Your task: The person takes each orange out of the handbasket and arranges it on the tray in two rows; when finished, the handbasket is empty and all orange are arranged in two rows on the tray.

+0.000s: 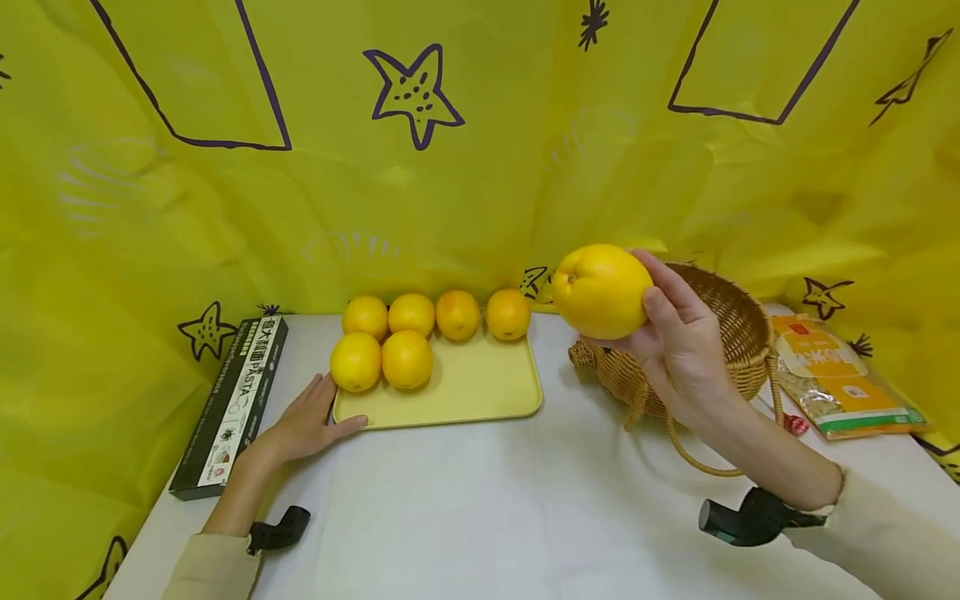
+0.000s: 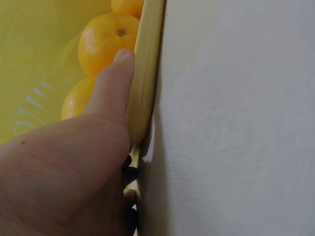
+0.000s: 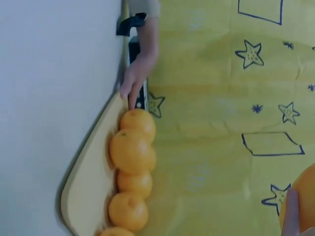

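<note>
My right hand (image 1: 678, 346) holds an orange (image 1: 602, 292) raised in the air, fingers and thumb round its right side. In the right wrist view, part of that orange (image 3: 306, 199) shows at the lower right edge. Several more oranges (image 1: 407, 360) sit on a pale yellow tray (image 1: 487, 387), in a back row and a shorter front row at the left. At the tray's front left corner rests my left hand (image 1: 300, 423), its thumb straight along the rim (image 2: 147, 73) and the other fingers along the left side. Behind my right hand stands a wicker basket (image 1: 738, 321), partly hidden.
A black and white pasta box (image 1: 236, 400) lies left of the tray. To the right of the basket is an orange food packet (image 1: 840, 375), with a small red item (image 1: 795, 425) near it. A yellow patterned cloth (image 1: 480, 183) hangs behind the white table (image 1: 465, 508).
</note>
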Action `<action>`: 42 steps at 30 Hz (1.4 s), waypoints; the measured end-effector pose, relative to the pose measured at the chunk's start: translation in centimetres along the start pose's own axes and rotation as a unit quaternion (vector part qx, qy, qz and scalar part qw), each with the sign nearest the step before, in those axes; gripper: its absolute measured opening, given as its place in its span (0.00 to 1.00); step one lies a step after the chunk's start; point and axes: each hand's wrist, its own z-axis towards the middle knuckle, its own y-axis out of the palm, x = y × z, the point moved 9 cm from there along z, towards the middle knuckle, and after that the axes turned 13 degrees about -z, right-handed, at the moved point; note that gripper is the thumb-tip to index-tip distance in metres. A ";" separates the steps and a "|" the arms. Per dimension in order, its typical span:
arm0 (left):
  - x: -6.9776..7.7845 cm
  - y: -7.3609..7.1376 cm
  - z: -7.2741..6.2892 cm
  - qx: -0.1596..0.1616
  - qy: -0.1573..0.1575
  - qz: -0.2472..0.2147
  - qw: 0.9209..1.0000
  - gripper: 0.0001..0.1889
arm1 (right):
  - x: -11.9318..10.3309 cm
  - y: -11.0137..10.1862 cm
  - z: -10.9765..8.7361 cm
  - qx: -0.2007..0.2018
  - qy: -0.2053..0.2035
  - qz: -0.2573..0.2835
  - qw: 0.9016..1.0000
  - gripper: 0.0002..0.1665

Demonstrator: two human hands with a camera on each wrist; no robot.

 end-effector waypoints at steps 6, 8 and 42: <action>0.1 -0.2 -0.1 -0.002 -0.001 0.003 1.000 0.53 | 2.4 1.4 0.1 0.005 0.050 -0.012 0.999 0.24; 0.1 -0.3 -0.1 -0.002 -0.004 0.001 1.000 0.53 | 3.3 1.5 0.2 0.007 0.069 -0.027 0.997 0.24; -0.1 -0.2 0.2 -0.007 -0.009 0.007 1.000 0.54 | 12.7 4.6 2.0 -0.031 0.199 -0.088 0.976 0.29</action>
